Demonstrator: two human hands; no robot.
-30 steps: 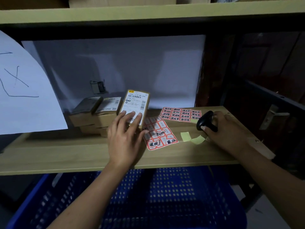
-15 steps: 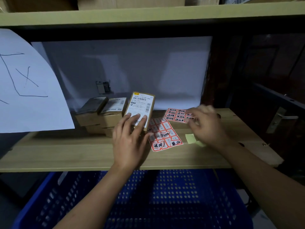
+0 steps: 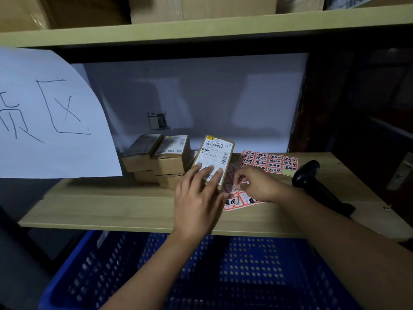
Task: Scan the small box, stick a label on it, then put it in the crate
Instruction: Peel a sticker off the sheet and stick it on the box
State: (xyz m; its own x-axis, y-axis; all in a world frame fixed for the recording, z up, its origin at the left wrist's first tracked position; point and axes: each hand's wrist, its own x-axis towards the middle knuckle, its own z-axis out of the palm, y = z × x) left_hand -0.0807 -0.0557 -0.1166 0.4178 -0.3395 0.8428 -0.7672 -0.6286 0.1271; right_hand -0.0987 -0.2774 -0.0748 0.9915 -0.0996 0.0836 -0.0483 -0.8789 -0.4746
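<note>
My left hand holds a small brown box tilted up on the wooden shelf, its white shipping label facing me. My right hand pinches at a red-and-white label on the near sticker sheet, right beside the box. A second sticker sheet lies further back. The black scanner rests on the shelf to the right, untouched. The blue perforated crate sits below the shelf.
Several small brown boxes are stacked at the back left of the held box. A white paper sign hangs at left. An upper shelf carries cardboard cartons. Dark metal racking stands at right.
My right hand let go of the scanner, crossed left over the far sticker sheet and now pinches a label on the near sheet. The left hand kept the box upright.
</note>
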